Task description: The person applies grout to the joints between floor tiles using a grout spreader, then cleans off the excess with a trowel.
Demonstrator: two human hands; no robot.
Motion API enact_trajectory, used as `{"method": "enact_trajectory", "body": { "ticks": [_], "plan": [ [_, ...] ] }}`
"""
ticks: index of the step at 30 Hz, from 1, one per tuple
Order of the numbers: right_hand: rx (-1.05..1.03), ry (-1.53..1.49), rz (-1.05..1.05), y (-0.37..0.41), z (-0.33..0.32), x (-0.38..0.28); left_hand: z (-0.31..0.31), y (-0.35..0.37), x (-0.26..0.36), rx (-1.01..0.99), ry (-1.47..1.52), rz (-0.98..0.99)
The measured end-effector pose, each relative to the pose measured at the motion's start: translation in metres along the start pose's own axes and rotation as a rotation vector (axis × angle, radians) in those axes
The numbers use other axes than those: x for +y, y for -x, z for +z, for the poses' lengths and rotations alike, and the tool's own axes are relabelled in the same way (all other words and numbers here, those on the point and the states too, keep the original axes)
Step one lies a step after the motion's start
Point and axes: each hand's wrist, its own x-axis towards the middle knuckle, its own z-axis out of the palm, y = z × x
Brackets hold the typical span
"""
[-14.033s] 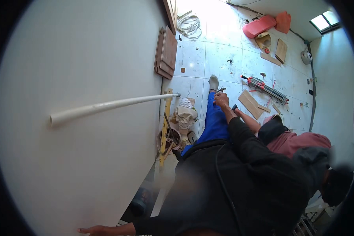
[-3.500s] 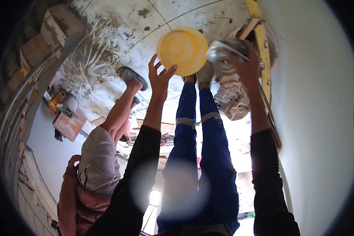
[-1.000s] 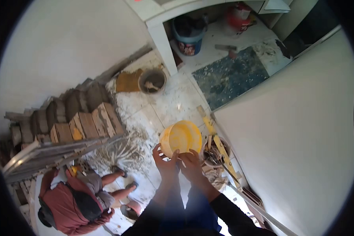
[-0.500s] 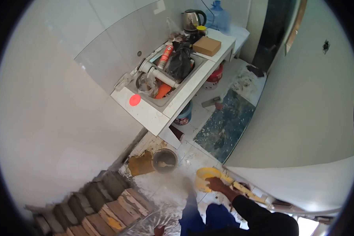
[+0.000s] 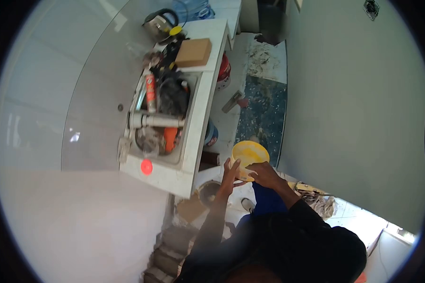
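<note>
A yellow bucket (image 5: 250, 151) with pale smears inside hangs between my two hands, above the floor and close to my knees. My left hand (image 5: 230, 175) presses against its left side, thumb near the rim. On the near right side, my right hand (image 5: 264, 174) grips the rim, its fingers bent over the edge. Below and to the left, a dark bucket (image 5: 209, 192) stands on the floor, partly hidden by my left arm.
On the left, a white counter (image 5: 197, 137) has a sink full of items, a cardboard box (image 5: 193, 52) and a kettle (image 5: 159, 26). A trowel (image 5: 232, 102) lies on the floor near a blue-green sheet (image 5: 262, 111). Steps (image 5: 167, 258) are at lower left.
The yellow bucket has risen from the floor. My left hand has come into view and taken its left side. The view has turned and shifted, and my right hand stays at the rim.
</note>
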Motion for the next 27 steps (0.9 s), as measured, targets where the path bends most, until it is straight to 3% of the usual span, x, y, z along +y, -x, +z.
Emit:
{"method": "enact_trajectory", "body": {
  "ticks": [2,3,5,6,8,10,13,15,16,18,22,24,25,27],
  "plan": [
    [-0.124,0.09,-0.026,-0.054,-0.033,0.017,0.03,-0.051,0.049,0.054,-0.214,0.138],
    [-0.097,0.096,-0.03,-0.083,-0.058,0.026,0.042,-0.073,0.076,0.069,-0.184,0.124],
    [-0.035,-0.33,0.037,-0.137,-0.114,0.038,0.064,-0.102,0.129,0.042,-0.21,0.185],
    [-0.022,-0.318,0.033,-0.17,-0.139,0.056,0.081,-0.119,0.157,0.022,-0.199,0.226],
    [0.639,-0.092,0.099,-0.214,-0.174,0.088,0.1,-0.143,0.208,-0.009,-0.153,0.171],
    [0.757,-0.012,0.174,-0.252,-0.239,0.097,0.127,-0.171,0.261,-0.085,-0.154,0.304],
    [0.698,0.015,0.309,-0.292,-0.294,0.12,0.153,-0.207,0.329,-0.09,-0.068,0.271],
    [0.521,-0.695,0.599,-0.325,-0.326,0.138,0.172,-0.235,0.377,-0.217,-0.129,0.389],
    [0.509,-0.682,0.608,-0.341,-0.34,0.145,0.18,-0.252,0.396,-0.215,-0.111,0.382],
    [0.419,-0.95,0.637,-0.371,-0.364,0.16,0.198,-0.287,0.434,-0.189,-0.28,0.524],
    [0.396,-1.044,0.584,-0.443,-0.405,0.22,0.22,-0.368,0.505,-0.255,-0.276,0.45],
    [0.227,-1.074,0.522,-0.491,-0.44,0.26,0.241,-0.415,0.55,-0.295,-0.294,0.458],
    [0.253,-1.07,0.501,-0.519,-0.459,0.276,0.256,-0.43,0.579,-0.273,-0.251,0.264],
    [0.23,-1.082,0.739,-0.562,-0.506,0.306,0.302,-0.474,0.64,-0.247,-0.301,0.237]
  ]
}}
